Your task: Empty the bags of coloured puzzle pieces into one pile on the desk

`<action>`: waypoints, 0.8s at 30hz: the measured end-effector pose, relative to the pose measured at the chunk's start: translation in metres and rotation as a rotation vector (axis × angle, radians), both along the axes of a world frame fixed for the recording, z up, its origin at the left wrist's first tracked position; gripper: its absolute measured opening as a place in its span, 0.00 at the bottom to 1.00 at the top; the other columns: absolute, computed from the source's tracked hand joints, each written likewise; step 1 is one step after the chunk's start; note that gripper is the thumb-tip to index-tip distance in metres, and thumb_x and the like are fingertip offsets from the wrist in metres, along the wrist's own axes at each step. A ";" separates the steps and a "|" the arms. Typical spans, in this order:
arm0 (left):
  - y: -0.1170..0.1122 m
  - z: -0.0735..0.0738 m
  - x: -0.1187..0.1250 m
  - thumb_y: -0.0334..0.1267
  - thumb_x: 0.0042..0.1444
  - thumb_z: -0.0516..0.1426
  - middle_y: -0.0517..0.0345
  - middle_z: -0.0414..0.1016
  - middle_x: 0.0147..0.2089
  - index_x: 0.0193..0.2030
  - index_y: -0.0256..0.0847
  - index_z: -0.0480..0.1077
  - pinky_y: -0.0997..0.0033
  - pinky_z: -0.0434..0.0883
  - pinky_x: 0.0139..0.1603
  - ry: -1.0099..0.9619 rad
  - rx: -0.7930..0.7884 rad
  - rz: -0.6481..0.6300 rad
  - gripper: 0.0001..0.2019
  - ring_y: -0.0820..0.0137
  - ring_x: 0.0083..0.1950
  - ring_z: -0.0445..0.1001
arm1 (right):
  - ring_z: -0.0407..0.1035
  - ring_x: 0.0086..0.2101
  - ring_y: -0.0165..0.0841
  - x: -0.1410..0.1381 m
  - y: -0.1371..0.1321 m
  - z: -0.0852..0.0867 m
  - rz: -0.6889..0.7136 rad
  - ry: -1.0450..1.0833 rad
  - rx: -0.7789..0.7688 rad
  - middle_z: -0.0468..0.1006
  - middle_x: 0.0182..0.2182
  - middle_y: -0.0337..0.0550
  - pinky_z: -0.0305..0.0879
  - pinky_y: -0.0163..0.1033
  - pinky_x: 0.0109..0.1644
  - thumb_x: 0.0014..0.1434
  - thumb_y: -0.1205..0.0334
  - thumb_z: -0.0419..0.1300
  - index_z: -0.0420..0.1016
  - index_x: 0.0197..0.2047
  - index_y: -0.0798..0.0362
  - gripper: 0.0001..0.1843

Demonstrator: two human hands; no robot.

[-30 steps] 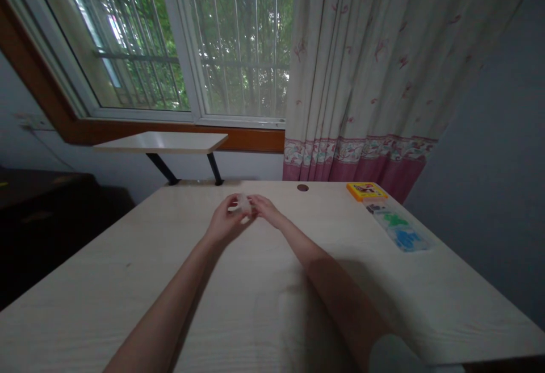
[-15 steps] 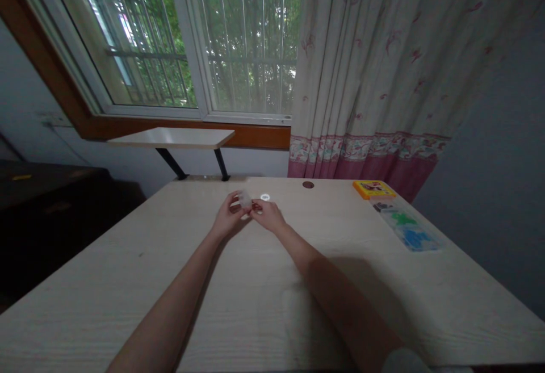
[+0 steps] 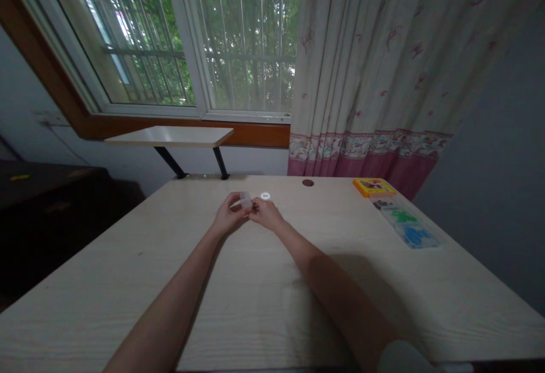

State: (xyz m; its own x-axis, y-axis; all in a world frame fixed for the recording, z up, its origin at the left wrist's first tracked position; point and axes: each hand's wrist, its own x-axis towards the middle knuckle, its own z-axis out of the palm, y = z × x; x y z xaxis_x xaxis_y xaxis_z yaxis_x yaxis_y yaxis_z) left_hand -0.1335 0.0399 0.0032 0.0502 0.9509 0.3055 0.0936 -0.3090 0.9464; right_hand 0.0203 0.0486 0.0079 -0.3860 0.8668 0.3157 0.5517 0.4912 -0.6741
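Hands barely shifted; left hand [image 3: 227,216], right hand [image 3: 266,214] both curled, pinching small clear piece [image 3: 245,200].

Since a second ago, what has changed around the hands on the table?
A small white ring now lies on the table just beyond the right hand; a second ago none showed there. Unchanged: the left hand keeps its grip on the small clear piece, with the right fingertips against it. The yellow box and clear case have not moved.

No legible text; print on yellow box [image 3: 373,187] too blurred to read
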 end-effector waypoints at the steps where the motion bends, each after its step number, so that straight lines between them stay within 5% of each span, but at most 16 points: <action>1: 0.000 0.001 0.000 0.40 0.36 0.64 0.51 0.67 0.48 0.44 0.40 0.60 0.58 0.72 0.41 -0.004 -0.005 -0.009 0.27 0.63 0.43 0.72 | 0.71 0.37 0.32 0.000 0.001 0.000 0.002 -0.004 -0.001 0.77 0.35 0.37 0.65 0.34 0.40 0.49 0.63 0.60 0.69 0.39 0.48 0.11; 14: 0.000 0.006 -0.003 0.42 0.35 0.64 0.46 0.66 0.52 0.48 0.39 0.62 0.56 0.70 0.46 0.027 -0.018 -0.019 0.30 0.59 0.48 0.70 | 0.72 0.33 0.31 -0.001 0.016 -0.017 -0.003 0.025 0.069 0.77 0.33 0.39 0.65 0.33 0.36 0.51 0.61 0.58 0.67 0.38 0.51 0.09; 24: 0.001 0.008 -0.004 0.43 0.34 0.65 0.47 0.68 0.51 0.47 0.39 0.62 0.65 0.71 0.39 -0.061 -0.032 -0.007 0.30 0.67 0.40 0.73 | 0.72 0.36 0.32 0.003 0.015 -0.012 -0.078 0.076 0.009 0.77 0.33 0.37 0.67 0.34 0.39 0.51 0.65 0.59 0.67 0.38 0.49 0.09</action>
State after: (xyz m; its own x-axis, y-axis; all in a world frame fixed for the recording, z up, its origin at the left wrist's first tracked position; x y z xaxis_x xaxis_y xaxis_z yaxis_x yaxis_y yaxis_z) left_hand -0.1374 0.0410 0.0113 0.0388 0.9598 0.2779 0.0330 -0.2792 0.9597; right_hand 0.0230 0.0631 -0.0043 -0.2919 0.8903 0.3496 0.5359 0.4549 -0.7112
